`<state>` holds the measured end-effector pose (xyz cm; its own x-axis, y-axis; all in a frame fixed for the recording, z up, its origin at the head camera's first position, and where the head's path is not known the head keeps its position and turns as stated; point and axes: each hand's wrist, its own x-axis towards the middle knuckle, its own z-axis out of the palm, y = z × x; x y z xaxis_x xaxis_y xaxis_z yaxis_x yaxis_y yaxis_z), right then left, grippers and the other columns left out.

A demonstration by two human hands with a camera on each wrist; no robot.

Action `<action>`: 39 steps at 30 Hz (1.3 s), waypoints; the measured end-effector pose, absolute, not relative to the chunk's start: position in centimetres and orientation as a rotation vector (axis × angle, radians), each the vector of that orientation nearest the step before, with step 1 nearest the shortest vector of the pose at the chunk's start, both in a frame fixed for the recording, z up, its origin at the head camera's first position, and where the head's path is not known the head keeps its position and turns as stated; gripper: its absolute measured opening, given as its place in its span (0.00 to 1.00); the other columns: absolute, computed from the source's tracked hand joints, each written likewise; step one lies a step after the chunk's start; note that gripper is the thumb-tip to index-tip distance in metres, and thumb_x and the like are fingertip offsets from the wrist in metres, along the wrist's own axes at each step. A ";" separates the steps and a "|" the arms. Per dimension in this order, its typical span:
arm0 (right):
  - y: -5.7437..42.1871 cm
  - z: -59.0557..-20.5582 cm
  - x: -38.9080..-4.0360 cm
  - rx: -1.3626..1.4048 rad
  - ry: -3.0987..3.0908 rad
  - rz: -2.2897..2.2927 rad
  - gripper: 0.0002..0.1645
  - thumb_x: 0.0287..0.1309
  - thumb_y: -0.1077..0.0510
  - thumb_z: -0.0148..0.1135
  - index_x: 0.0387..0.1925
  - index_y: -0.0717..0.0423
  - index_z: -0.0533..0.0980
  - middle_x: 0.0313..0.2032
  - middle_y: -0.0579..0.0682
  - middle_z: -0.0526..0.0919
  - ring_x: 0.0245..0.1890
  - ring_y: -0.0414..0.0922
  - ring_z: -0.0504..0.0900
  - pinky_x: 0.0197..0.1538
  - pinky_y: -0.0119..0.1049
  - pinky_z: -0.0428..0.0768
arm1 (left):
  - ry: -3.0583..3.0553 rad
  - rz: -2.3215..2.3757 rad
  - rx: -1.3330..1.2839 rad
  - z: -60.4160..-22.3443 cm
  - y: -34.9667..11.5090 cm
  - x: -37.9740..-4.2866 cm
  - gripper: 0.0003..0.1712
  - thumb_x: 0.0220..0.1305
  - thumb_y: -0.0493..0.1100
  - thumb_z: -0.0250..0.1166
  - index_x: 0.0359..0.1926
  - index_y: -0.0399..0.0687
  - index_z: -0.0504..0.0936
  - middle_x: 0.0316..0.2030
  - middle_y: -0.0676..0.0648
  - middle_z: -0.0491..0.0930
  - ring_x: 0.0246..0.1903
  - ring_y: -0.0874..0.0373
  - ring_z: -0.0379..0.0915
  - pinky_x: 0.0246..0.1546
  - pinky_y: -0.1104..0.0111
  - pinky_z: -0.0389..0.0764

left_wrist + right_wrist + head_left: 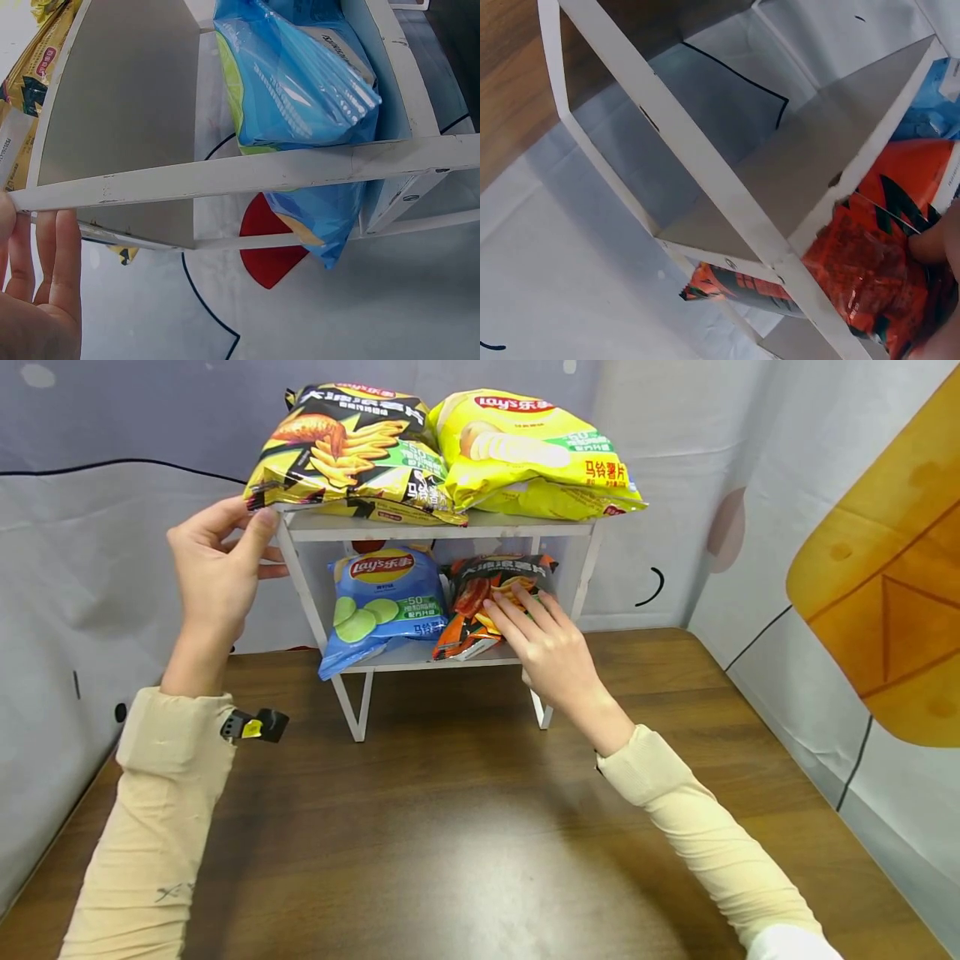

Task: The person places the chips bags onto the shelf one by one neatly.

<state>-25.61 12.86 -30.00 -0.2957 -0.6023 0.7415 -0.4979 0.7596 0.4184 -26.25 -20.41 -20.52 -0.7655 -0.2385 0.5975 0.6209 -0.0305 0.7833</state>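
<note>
My left hand point(213, 568) holds the top left corner of a white two-tier rack point(517, 529). In the left wrist view its fingers point(66, 259) reach up to the rack's edge. Just above the thumb is the corner of a black and gold chip bag point(337, 443). On the lower tier, my right hand point(558, 656) lies with extended fingers against the front of a red and black chip bag point(472, 602). The right wrist view shows the thumb point(930, 244) pressing that bag's crinkled wrapper. A blue chip bag point(386, 597) leans beside it.
A yellow chip bag point(525, 456) sits on the top tier, right of the black and gold one. The rack stands at the back of a brown wooden table point(420, 827), before a patterned cloth backdrop point(112, 552). An orange translucent shape point(892, 577) shows at upper right.
</note>
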 end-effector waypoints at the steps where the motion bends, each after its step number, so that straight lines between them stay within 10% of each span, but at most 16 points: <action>1: 12.9 -30.0 -25.6 0.839 -1.968 -0.135 0.30 0.54 0.72 0.48 0.60 0.57 0.74 0.56 0.53 0.81 0.59 0.53 0.77 0.62 0.50 0.76 | -1.656 -1.854 -0.403 -20.5 -20.4 -26.3 0.10 0.56 0.36 0.70 0.41 0.40 0.87 0.25 0.51 0.78 0.15 0.65 0.77 0.17 0.79 0.81; 39: 14.7 -31.4 -22.7 0.904 -2.000 -0.067 0.31 0.62 0.53 0.52 0.64 0.61 0.68 0.59 0.57 0.77 0.65 0.56 0.70 0.66 0.59 0.68 | -1.644 -1.798 -0.343 -20.7 -19.9 -26.3 0.10 0.55 0.38 0.71 0.39 0.40 0.88 0.25 0.52 0.81 0.16 0.65 0.76 0.19 0.78 0.82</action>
<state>-22.71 14.71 -31.37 -0.3166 -0.6191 0.7187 -0.5694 0.7300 0.3780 -26.28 -19.89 -20.67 -0.7424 -0.2949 0.6016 0.6256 0.0162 0.7800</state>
